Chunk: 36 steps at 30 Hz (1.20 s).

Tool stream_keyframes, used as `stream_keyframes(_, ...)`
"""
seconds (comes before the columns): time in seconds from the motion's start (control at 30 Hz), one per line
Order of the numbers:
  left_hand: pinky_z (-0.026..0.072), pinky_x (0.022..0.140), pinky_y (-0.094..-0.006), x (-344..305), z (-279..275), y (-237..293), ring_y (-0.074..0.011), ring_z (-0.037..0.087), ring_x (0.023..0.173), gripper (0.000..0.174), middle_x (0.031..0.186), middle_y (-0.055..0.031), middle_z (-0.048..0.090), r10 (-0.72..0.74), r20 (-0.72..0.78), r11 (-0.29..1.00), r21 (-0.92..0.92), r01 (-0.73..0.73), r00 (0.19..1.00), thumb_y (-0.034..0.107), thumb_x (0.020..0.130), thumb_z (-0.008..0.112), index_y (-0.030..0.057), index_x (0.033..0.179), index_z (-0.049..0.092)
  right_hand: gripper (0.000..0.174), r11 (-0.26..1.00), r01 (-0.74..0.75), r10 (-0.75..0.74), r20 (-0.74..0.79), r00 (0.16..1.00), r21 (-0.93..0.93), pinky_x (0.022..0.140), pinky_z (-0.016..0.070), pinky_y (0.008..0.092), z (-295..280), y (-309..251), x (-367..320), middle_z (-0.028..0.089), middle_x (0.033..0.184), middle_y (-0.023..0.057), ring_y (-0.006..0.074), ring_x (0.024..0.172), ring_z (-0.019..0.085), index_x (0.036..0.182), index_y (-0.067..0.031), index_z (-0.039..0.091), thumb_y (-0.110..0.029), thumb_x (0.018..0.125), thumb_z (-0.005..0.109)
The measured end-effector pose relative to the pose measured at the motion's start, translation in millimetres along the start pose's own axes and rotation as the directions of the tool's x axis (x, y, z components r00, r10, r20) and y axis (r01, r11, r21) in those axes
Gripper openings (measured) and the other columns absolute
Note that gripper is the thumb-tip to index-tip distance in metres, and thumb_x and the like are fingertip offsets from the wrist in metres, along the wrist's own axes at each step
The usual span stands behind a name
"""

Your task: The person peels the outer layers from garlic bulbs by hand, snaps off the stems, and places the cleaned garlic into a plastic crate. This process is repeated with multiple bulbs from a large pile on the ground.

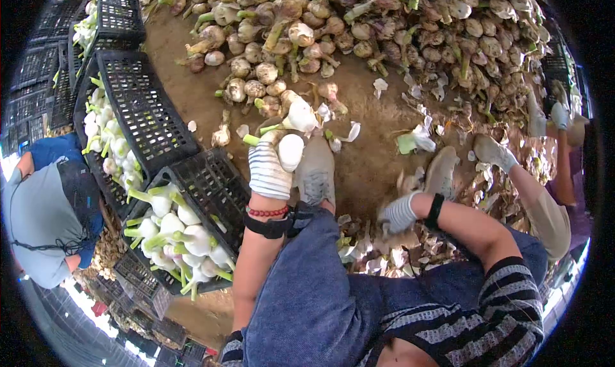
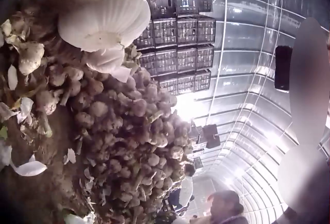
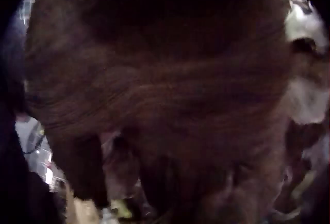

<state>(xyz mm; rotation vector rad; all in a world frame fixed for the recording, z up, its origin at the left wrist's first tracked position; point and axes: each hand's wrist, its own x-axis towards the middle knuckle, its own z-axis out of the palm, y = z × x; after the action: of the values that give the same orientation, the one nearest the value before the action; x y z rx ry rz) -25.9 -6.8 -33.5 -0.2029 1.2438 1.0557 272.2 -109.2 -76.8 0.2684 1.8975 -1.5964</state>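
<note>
My left hand [image 1: 270, 168], in a striped white glove, holds clean white garlic bulbs. One garlic bulb [image 1: 291, 152] sits against the palm side, and another garlic bulb [image 1: 300, 117] with a stem lies at the fingertips, above my left shoe [image 1: 316, 168]. Close up in the left wrist view, a white garlic bulb [image 2: 105, 20] shows its root end. My right hand [image 1: 400, 214], in a similar glove, is blurred by my other shoe, low over loose garlic skins [image 1: 384, 251]. In the right wrist view the dark glove [image 3: 154, 90] fills most of the picture; its fingertips are unclear.
A black crate [image 1: 214, 181] of trimmed garlic [image 1: 173, 229] stands by my left arm, with more crates behind. Ahead lies a large heap of untrimmed garlic [image 1: 384, 21] on bare soil [image 1: 365, 130]. Other people sit at left [image 1: 48, 207] and right [image 1: 538, 207].
</note>
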Motion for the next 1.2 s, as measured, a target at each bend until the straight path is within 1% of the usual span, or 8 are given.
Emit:
stream_keyframes(0.1, 0.0605, 0.071, -0.0357, 2.9, -1.8, -7.0, -0.0262, 0.068, 0.086, 0.026, 0.104, -0.0139, 0.064, 0.098, 0.003, 0.995, 0.014, -0.098, 0.995, 0.005, 0.089, 0.048, 0.0082, 0.114, 0.056, 0.026, 0.953, -0.298, 0.294, -0.362, 0.885, 0.047, 0.076, 0.0517, 0.0461, -65.6, -44.4, -8.9, 0.065, 0.095, 0.0247, 0.0418, 0.089, 0.063, 0.101, 0.001, 0.06, -0.016, 0.082, 0.057)
stream_keyframes(0.3, 0.0589, 0.069, -0.0323, -10.8, 22.7, -9.7, -0.0211, 0.066, 0.084, 0.025, 0.098, -0.0099, 0.063, 0.28, -0.036, 0.958, 0.073, -0.276, 0.959, -0.002, 0.085, 0.051, 0.008, 0.107, 0.056, 0.023, 0.993, -0.019, 0.116, -0.988, 0.101, 0.115, 0.069, 0.0498, 0.0472, -159.6, -73.7, 4.8, 0.06, 0.083, 0.0231, 0.0422, 0.08, 0.06, 0.09, -0.0006, 0.054, -0.022, 0.087, 0.063)
stream_keyframes(0.47, 0.0583, 0.065, -0.0311, -16.8, 27.3, -5.1, -0.0193, 0.065, 0.075, 0.018, 0.092, -0.0087, 0.063, 0.336, -0.012, 0.935, 0.123, -0.332, 0.942, 0.001, 0.085, 0.052, 0.0056, 0.102, 0.058, 0.029, 0.975, -0.212, 0.105, -0.98, 0.168, 0.068, 0.066, 0.0508, 0.0414, -173.1, -77.7, 10.5, 0.062, 0.087, 0.0193, 0.0349, 0.078, 0.062, 0.093, -0.0018, 0.055, -0.028, 0.088, 0.065)
stream_keyframes(0.53, 0.0596, 0.066, -0.0333, -5.8, 9.5, -4.3, -0.0226, 0.067, 0.075, 0.018, 0.092, -0.0114, 0.064, 0.213, -0.012, 0.977, 0.01, -0.213, 0.977, 0.002, 0.084, 0.053, 0.0039, 0.101, 0.057, 0.033, 0.728, 0.489, 0.343, -0.873, 0.347, 0.48, 0.067, 0.0505, 0.0344, -176.3, -91.2, -15.6, 0.065, 0.09, 0.0096, 0.0217, 0.079, 0.063, 0.1, -0.004, 0.058, -0.034, 0.088, 0.066)
stream_keyframes(0.67, 0.0599, 0.067, -0.0344, -9.6, 3.9, -1.9, -0.0264, 0.068, 0.078, 0.023, 0.093, -0.0151, 0.064, 0.096, 0.157, 0.995, -0.013, -0.096, 0.983, 0.003, 0.084, 0.054, 0.0019, 0.107, 0.052, 0.035, 0.045, 0.98, 0.622, -0.773, 0.124, 0.193, 0.076, 0.0446, 0.028, -159.5, -103.8, -41.6, 0.059, 0.095, 0.0025, 0.0105, 0.081, 0.052, 0.106, -0.0072, 0.059, -0.038, 0.09, 0.064)
stream_keyframes(0.73, 0.0578, 0.07, -0.0295, -30.2, 13.2, 9.4, -0.0186, 0.066, 0.081, 0.018, 0.093, -0.0075, 0.065, 0.386, 0.11, 0.918, 0.047, -0.393, 0.916, 0.01, 0.09, 0.053, 0.0076, 0.106, 0.06, 0.032, 0.466, 0.846, 0.123, -0.966, 0.228, 0.259, 0.078, 0.047, 0.0288, -139.2, -42.0, -44.0, 0.061, 0.103, 0.0049, 0.0132, 0.088, 0.056, 0.116, -0.0081, 0.057, -0.028, 0.092, 0.064)
stream_keyframes(0.87, 0.0583, 0.07, -0.0323, -78.4, 11.0, 74.5, -0.0224, 0.066, 0.081, 0.017, 0.095, -0.0112, 0.066, 0.67, -0.17, 0.685, -0.235, -0.69, 0.723, 0.007, 0.086, 0.059, 0.0054, 0.103, 0.062, 0.032, 0.865, -0.107, 0.484, -0.76, 0.433, 0.49, 0.083, 0.0469, 0.0323, -86.4, -31.9, -20.7, 0.059, 0.1, 0.0121, 0.0234, 0.087, 0.055, 0.123, -0.0059, 0.053, -0.005, 0.09, 0.055)
stream_keyframes(1.2, 0.0578, 0.075, -0.0323, -127.0, -64.6, 150.4, -0.0217, 0.067, 0.087, 0.027, 0.099, -0.0114, 0.069, 0.78, -0.298, 0.44, -0.364, -0.821, 0.551, 0.025, 0.093, 0.057, 0.0019, 0.104, 0.063, 0.022, 0.966, -0.105, 0.253, -0.785, 0.565, 0.235, 0.084, 0.0507, 0.0428, -49.1, -35.7, 3.5, 0.066, 0.096, 0.024, 0.0404, 0.094, 0.063, 0.107, -0.002, 0.061, -0.011, 0.087, 0.057)
